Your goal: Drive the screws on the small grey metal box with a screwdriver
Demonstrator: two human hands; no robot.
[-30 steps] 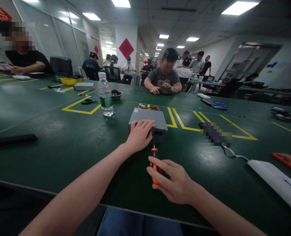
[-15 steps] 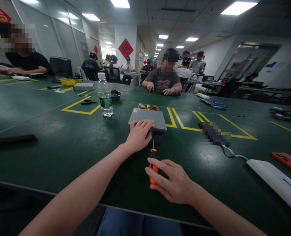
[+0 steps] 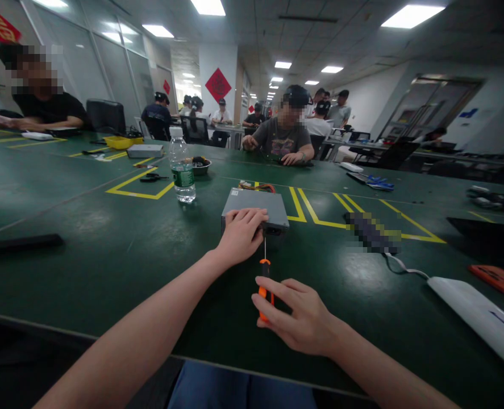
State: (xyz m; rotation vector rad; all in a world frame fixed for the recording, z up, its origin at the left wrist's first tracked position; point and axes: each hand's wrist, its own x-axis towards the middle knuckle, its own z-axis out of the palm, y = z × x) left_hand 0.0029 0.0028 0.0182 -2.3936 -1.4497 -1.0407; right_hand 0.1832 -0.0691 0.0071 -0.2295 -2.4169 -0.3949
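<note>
A grey metal box (image 3: 255, 203) with coloured wires at its far end lies on the green table (image 3: 107, 255). My left hand (image 3: 242, 234) rests on the box's near edge, fingers curled over it. My right hand (image 3: 299, 316) pinches the orange and black handle of a screwdriver (image 3: 263, 279). Its thin shaft points away from me, with the tip at the box's near face.
A water bottle (image 3: 182, 166) stands left of the box. Yellow tape lines (image 3: 320, 213) mark the table. A white device (image 3: 477, 317) with a cable and an orange object (image 3: 499, 277) lie to the right. A person (image 3: 282, 133) sits across; others sit further off.
My right hand has turned the screwdriver handle slightly between its fingers. The left hand and the box have stayed in place. A dark shape has entered at the right edge.
</note>
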